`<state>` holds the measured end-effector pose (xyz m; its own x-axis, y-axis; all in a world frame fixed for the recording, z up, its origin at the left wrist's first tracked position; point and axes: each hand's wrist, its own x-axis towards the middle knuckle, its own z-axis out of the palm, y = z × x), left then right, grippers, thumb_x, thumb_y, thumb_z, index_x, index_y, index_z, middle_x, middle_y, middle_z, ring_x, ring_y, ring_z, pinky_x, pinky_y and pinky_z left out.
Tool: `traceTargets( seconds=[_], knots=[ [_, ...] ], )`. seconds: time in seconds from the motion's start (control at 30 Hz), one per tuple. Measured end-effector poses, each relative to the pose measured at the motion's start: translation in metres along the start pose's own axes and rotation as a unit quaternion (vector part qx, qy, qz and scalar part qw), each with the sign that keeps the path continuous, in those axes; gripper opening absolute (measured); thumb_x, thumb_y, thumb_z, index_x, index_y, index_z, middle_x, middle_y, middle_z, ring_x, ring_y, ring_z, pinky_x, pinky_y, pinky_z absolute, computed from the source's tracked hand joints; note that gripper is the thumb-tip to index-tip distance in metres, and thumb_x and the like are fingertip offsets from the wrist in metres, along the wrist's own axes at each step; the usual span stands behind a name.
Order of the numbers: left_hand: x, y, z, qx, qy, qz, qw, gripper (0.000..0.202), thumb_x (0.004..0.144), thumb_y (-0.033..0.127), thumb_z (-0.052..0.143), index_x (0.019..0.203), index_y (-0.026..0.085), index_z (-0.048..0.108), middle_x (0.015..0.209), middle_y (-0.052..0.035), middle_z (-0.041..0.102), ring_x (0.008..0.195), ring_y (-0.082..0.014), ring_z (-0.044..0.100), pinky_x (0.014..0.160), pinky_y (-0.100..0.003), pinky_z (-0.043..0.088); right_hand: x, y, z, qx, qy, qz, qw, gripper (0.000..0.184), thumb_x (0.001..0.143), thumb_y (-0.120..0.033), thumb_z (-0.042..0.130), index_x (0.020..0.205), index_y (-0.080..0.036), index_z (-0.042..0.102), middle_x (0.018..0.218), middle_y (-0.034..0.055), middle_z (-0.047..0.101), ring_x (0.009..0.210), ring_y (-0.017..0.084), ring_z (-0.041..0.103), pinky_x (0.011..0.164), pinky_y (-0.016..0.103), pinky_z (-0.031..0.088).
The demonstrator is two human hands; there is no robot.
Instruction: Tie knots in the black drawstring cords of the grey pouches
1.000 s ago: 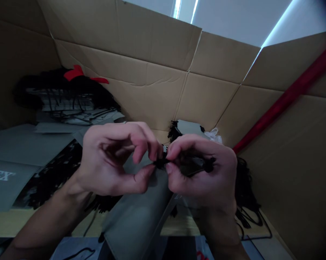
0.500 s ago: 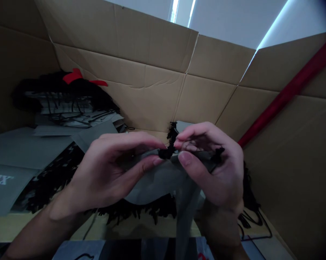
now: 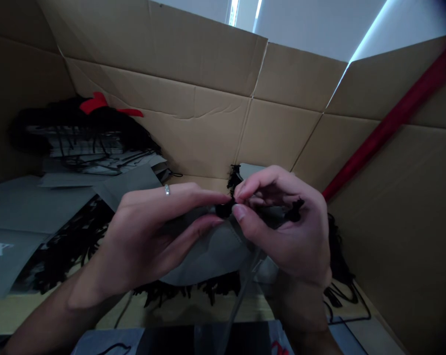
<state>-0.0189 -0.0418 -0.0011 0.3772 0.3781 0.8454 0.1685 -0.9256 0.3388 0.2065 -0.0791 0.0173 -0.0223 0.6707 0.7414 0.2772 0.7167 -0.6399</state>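
Observation:
My left hand (image 3: 149,236) and my right hand (image 3: 285,231) meet at the middle, both pinched on a short black cord (image 3: 225,210) at the top edge of a grey paper bag (image 3: 215,249). The left thumb and fingers close on the cord from the left; a ring shows on one finger. My right thumb and forefinger pinch it from the right, and a second black cord end (image 3: 295,212) pokes out between the right fingers. The bag hangs below the hands, partly hidden by them.
Cardboard walls (image 3: 193,88) enclose the space. Flat grey bags (image 3: 19,212) and a heap of black cords (image 3: 71,241) lie at the left, a stack topped by red ribbon (image 3: 95,102) behind. A red strip (image 3: 386,123) runs up the right wall. More black cords (image 3: 337,276) lie at the right.
The bag has been lifted and turned from hanging edge-on to spread flat under the hands. The left fingers stretched out along the cord, and both hands rose slightly.

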Motion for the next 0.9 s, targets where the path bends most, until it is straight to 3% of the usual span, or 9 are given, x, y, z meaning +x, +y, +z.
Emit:
traceTargets(
  seconds=[0.13, 0.3, 0.47, 0.63, 0.73, 0.9],
  knots=[
    [0.001, 0.000, 0.000, 0.001, 0.021, 0.009, 1.000, 0.021, 0.109, 0.018, 0.091, 0.128, 0.027, 0.089, 0.110, 0.0013, 0.091, 0.086, -0.0123, 0.084, 0.086, -0.020, 0.069, -0.001, 0.000, 0.000, 0.005, 0.010, 0.008, 1.000, 0.016, 0.091, -0.014, 0.089, 0.096, -0.025, 0.080, 0.097, 0.0022, 0.082, 0.078, 0.015, 0.075, 0.060, 0.024, 0.059],
    [0.003, -0.004, -0.003, 0.008, 0.009, 0.023, 1.000, 0.020, 0.109, 0.020, 0.088, 0.126, 0.030, 0.089, 0.103, 0.0020, 0.091, 0.081, -0.0142, 0.084, 0.076, -0.022, 0.066, -0.001, 0.000, 0.001, 0.009, 0.014, 0.006, 1.000, 0.016, 0.090, -0.012, 0.088, 0.095, -0.025, 0.080, 0.096, 0.0025, 0.082, 0.080, 0.016, 0.075, 0.061, 0.025, 0.060],
    [0.002, -0.003, -0.006, -0.002, -0.002, 0.014, 1.000, 0.024, 0.110, 0.017, 0.085, 0.130, 0.030, 0.088, 0.107, 0.0021, 0.092, 0.085, -0.0140, 0.085, 0.078, -0.021, 0.067, -0.001, -0.001, 0.000, 0.009, 0.010, -0.006, 1.000, 0.018, 0.091, -0.010, 0.086, 0.097, -0.025, 0.079, 0.098, 0.0020, 0.081, 0.083, 0.016, 0.076, 0.062, 0.024, 0.059],
    [-0.001, 0.003, -0.003, -0.036, 0.005, -0.027, 0.999, 0.029, 0.108, 0.016, 0.086, 0.134, 0.029, 0.082, 0.121, -0.0003, 0.088, 0.099, -0.0172, 0.088, 0.095, -0.025, 0.074, 0.000, 0.003, -0.005, 0.054, -0.085, -0.004, 0.995, 0.037, 0.088, -0.006, 0.094, 0.118, -0.025, 0.084, 0.106, -0.0006, 0.082, 0.080, 0.013, 0.074, 0.064, 0.021, 0.060],
    [-0.002, 0.002, -0.001, -0.073, 0.013, -0.033, 0.997, 0.032, 0.106, 0.009, 0.083, 0.133, 0.025, 0.075, 0.123, -0.0011, 0.080, 0.105, -0.0151, 0.086, 0.097, -0.021, 0.074, 0.003, 0.010, -0.007, 0.080, -0.131, -0.031, 0.988, 0.047, 0.080, -0.002, 0.100, 0.119, -0.023, 0.085, 0.111, -0.0008, 0.083, 0.080, 0.011, 0.073, 0.066, 0.020, 0.060],
    [0.000, -0.001, -0.001, -0.112, -0.015, -0.017, 0.993, 0.037, 0.103, 0.003, 0.079, 0.132, 0.024, 0.067, 0.114, 0.0006, 0.075, 0.099, -0.0132, 0.085, 0.085, -0.016, 0.070, 0.007, 0.016, -0.006, 0.041, -0.152, -0.094, 0.983, 0.028, 0.087, -0.006, 0.096, 0.108, -0.021, 0.085, 0.103, 0.0014, 0.081, 0.084, 0.014, 0.074, 0.070, 0.024, 0.060]
  ],
)
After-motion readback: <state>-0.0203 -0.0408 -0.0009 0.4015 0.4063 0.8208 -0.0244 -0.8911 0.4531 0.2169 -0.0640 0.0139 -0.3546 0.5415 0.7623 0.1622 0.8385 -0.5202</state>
